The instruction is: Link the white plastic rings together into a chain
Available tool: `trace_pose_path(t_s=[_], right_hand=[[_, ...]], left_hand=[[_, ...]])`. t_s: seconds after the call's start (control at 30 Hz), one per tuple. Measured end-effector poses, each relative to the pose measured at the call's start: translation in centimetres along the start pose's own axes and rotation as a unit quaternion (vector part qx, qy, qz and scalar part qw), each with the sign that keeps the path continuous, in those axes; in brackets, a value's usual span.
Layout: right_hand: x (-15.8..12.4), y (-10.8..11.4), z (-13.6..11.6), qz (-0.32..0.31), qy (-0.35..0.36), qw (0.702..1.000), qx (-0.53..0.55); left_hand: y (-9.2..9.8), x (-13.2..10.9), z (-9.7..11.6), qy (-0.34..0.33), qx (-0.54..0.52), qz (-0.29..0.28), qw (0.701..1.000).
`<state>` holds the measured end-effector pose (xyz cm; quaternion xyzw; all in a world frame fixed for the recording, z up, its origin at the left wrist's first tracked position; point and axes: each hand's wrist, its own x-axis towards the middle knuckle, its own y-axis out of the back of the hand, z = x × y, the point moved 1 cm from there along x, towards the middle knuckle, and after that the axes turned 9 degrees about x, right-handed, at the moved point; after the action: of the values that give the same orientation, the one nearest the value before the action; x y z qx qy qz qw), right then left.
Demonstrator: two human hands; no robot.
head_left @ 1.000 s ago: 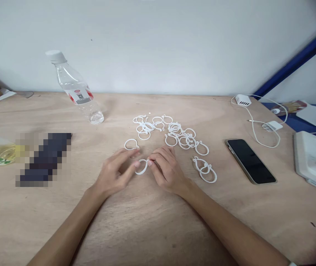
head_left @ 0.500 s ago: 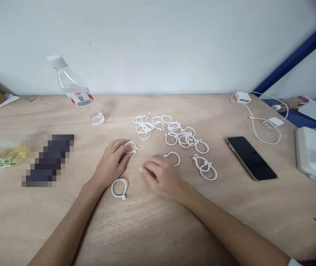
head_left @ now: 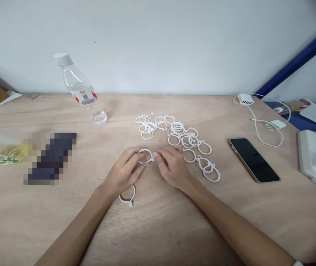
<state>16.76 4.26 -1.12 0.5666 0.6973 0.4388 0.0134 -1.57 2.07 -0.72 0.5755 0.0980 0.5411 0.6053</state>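
Note:
My left hand (head_left: 123, 170) is closed, with thumb and fingers gripping one side of a white plastic curtain ring (head_left: 146, 150) just above the table. My right hand (head_left: 173, 167) has its thumb and fingertips pinched at the ring's other side, by the small knob where its ends meet. Fingers partly hide that spot. A second curtain ring (head_left: 130, 203) lies on the wood below my left wrist, partly covered by the hand. Beyond my hands is a loose pile of similar curtain rings (head_left: 178, 129), with one single ring (head_left: 189, 161) beside my right knuckles.
A water bottle (head_left: 84, 96) stands at the back left. On the left lie a blurred dark object (head_left: 52, 157) and a yellow-and-clear packet (head_left: 8, 155). To the right are a phone (head_left: 253, 159), a white charger with cable (head_left: 246, 99) and a white box (head_left: 315, 155).
My left hand has moved right with the curtain ring, now above the table. My right hand has shifted slightly right and its fingers have come to the ring. The view has shifted slightly.

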Motion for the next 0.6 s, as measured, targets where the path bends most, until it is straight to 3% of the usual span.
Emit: trace_pose_path(t_s=[0.1,0.23,0.33,0.5,0.6], right_hand=[[-0.06,-0.36,-0.42,-0.043,0.020,0.998,0.040],[-0.05,-0.69,-0.90,-0.060,-0.022,0.987,0.149],[0.11,-0.67,-1.05,-0.065,-0.062,0.975,0.202],[0.54,-0.41,-1.03,-0.155,-0.064,0.955,0.243],[0.68,-0.15,-0.81,-0.149,-0.117,0.929,0.319]], left_hand=[[-0.08,-0.10,0.23,-0.027,-0.001,0.035,0.999],[-0.01,-0.11,0.11,-0.048,-0.001,0.064,0.997],[0.10,-0.08,0.19,-0.030,0.007,0.085,0.996],[0.09,-0.07,0.44,0.025,0.037,0.109,0.993],[0.18,-0.02,0.60,0.030,0.032,0.114,0.993]])
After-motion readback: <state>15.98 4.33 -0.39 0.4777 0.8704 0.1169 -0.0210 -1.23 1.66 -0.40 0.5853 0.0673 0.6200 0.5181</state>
